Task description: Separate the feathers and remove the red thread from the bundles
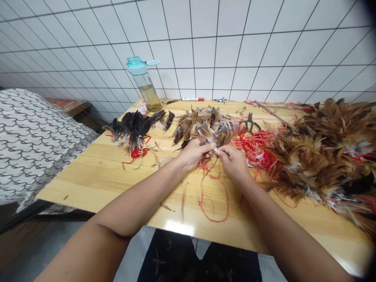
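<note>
My left hand (196,152) is closed in a pinch on a brown-and-white feather (209,138), blurred and partly hidden by the fingers. Close against it, my right hand (233,159) pinches the pale quill end, fingertips nearly meeting the left ones. Red string (227,199) hangs below both hands and lies in a loop on the wooden table (138,197). Just behind the hands spreads a pile of brown feathers (195,117). Beside my right hand sits a tangle of red string and pale fluff (261,145).
Black feathers (138,123) tied with red string lie left. A large brown feather heap (317,152) covers the right side. Pliers (250,123), a red marker (192,99) and a water bottle (149,94) stand or lie toward the tiled wall (202,51).
</note>
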`<action>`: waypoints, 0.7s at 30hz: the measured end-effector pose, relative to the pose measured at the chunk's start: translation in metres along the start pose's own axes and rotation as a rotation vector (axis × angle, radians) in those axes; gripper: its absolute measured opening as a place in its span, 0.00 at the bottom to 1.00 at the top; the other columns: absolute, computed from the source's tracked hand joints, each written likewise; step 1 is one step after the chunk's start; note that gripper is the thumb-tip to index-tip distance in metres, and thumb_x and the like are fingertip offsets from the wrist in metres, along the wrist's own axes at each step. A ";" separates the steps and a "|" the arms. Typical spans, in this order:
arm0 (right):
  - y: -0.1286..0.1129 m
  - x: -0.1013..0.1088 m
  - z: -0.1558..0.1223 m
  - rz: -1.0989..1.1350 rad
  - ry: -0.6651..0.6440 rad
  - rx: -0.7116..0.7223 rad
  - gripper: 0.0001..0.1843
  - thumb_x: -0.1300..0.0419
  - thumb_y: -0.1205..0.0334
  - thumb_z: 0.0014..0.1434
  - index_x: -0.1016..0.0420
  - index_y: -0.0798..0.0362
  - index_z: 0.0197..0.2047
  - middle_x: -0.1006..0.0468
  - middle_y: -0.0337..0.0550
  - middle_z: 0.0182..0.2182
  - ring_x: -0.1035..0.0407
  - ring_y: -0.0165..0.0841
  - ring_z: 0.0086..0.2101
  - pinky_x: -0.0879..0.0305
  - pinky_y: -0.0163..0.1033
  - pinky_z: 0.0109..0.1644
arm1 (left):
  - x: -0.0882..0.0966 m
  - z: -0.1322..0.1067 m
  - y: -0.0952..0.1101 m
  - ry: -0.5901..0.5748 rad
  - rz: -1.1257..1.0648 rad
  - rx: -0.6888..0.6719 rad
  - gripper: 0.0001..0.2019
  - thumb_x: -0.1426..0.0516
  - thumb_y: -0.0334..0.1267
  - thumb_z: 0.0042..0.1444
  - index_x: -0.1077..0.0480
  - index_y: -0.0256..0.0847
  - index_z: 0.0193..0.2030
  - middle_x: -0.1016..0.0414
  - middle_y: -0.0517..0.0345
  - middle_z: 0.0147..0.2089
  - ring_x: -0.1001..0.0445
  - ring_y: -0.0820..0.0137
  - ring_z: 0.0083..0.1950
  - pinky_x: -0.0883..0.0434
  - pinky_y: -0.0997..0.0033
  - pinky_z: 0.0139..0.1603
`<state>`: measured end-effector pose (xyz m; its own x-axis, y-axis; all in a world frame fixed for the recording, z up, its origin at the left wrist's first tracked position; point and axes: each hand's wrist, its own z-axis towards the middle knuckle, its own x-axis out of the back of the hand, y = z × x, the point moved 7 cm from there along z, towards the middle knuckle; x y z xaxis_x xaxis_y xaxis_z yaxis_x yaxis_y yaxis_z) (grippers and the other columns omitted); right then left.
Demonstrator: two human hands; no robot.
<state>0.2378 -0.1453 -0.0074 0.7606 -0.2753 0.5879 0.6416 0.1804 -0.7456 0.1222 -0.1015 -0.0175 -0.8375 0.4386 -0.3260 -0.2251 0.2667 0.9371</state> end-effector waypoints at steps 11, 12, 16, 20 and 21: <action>0.003 -0.005 0.004 -0.095 -0.205 -0.018 0.09 0.43 0.60 0.58 0.22 0.52 0.33 0.22 0.43 0.30 0.31 0.34 0.31 0.41 0.37 0.36 | 0.010 0.000 0.009 0.101 0.508 -0.124 0.14 0.34 0.36 0.42 0.29 0.34 0.36 0.27 0.60 0.28 0.32 0.77 0.27 0.36 0.77 0.29; 0.003 -0.006 0.004 -0.117 -0.219 -0.013 0.09 0.43 0.61 0.57 0.23 0.52 0.30 0.22 0.43 0.30 0.31 0.35 0.32 0.42 0.37 0.36 | 0.008 0.000 0.007 0.099 0.523 -0.123 0.15 0.34 0.34 0.42 0.29 0.34 0.37 0.26 0.59 0.30 0.31 0.77 0.28 0.36 0.77 0.30; 0.006 -0.012 0.004 -0.102 -0.262 -0.020 0.10 0.44 0.64 0.56 0.25 0.52 0.25 0.22 0.44 0.29 0.31 0.35 0.33 0.41 0.38 0.39 | 0.002 0.000 -0.005 0.035 0.408 -0.006 0.16 0.35 0.36 0.45 0.31 0.33 0.39 0.28 0.60 0.27 0.33 0.77 0.25 0.35 0.76 0.28; 0.009 -0.012 0.003 -0.024 -0.241 -0.082 0.11 0.46 0.64 0.56 0.27 0.52 0.24 0.23 0.41 0.26 0.32 0.33 0.31 0.41 0.37 0.38 | 0.000 0.001 0.001 -0.070 0.424 -0.055 0.13 0.37 0.38 0.49 0.31 0.33 0.39 0.28 0.58 0.28 0.32 0.77 0.25 0.34 0.75 0.29; 0.010 -0.010 0.003 0.005 -0.219 -0.105 0.11 0.46 0.63 0.56 0.28 0.52 0.25 0.24 0.40 0.26 0.33 0.33 0.30 0.41 0.37 0.37 | 0.003 0.002 0.006 -0.075 0.474 -0.109 0.12 0.38 0.37 0.51 0.31 0.33 0.39 0.27 0.57 0.31 0.31 0.76 0.27 0.33 0.74 0.31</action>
<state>0.2366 -0.1378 -0.0199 0.7746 -0.0609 0.6295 0.6324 0.0785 -0.7706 0.1197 -0.0971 -0.0128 -0.8229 0.5519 0.1351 0.1179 -0.0667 0.9908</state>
